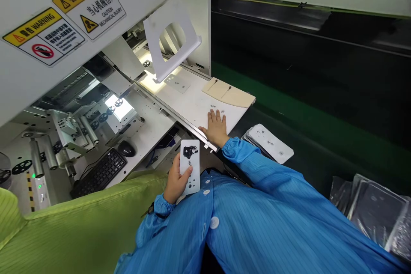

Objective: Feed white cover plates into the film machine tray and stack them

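My left hand [177,180] grips a white phone-shaped panel [190,183] with a black patch near its top, the thumb lying on its face. Spread flat on the white machine bed, my right hand [217,128] has its fingers apart, close to small dark marks. Another pale panel [177,83] lies farther up the bed, below a white bracket. A stack of white panels [270,143] rests on the dark surface to the right of my right hand. Whether anything lies under the right palm is hidden.
A beige plate [229,93] borders the bed's right side. Left are a keyboard [102,171], a mouse [126,148] and metal rollers. Warning labels mark the cover above. Clear plastic trays [377,207] lie lower right. A person's yellow-green sleeve [83,218] fills the lower left.
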A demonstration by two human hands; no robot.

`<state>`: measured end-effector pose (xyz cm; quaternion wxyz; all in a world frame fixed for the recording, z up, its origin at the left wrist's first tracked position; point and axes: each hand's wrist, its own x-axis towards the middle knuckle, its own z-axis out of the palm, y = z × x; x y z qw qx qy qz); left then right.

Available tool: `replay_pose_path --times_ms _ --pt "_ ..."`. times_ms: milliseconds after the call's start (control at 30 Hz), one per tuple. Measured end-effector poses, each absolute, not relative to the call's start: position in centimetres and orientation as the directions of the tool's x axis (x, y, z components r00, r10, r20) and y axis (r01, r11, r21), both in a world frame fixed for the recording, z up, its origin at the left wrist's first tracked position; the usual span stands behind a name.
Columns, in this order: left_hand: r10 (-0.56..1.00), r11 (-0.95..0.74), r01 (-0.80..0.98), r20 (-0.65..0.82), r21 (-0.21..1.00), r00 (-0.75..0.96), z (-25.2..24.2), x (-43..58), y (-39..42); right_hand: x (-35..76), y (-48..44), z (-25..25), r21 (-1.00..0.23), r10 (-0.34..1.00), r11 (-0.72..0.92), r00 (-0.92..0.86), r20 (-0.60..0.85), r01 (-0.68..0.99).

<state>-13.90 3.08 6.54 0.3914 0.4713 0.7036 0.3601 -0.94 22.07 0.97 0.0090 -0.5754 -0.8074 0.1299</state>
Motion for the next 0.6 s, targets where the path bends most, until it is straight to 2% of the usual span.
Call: replay_pose_path --times_ms 200,433,533,600 --pt "0.949 0.286 0.388 -0.204 0.876 -0.24 6.5 -13.8 3.0 -1.3 22.3 1.3 -0.196 0.935 0.282 -0.315 -0.166 0.939" --pt "0.955 0.266 0.395 -0.184 0.879 -0.234 6.4 -13.9 2.6 -1.6 22.3 1.5 -0.222 0.937 0.27 -0.308 -0.161 0.937" --pt "0.958 0.256 0.381 -0.179 0.888 -0.225 6.3 -14.0 2.6 -1.1 22.1 1.9 -0.286 0.941 0.29 -0.326 -0.087 0.913" --pt "0.957 0.254 0.385 -0.172 0.887 -0.235 6.5 -14.0 2.7 -0.2 21.5 2.8 -0.389 0.931 0.35 -0.363 0.041 0.852"
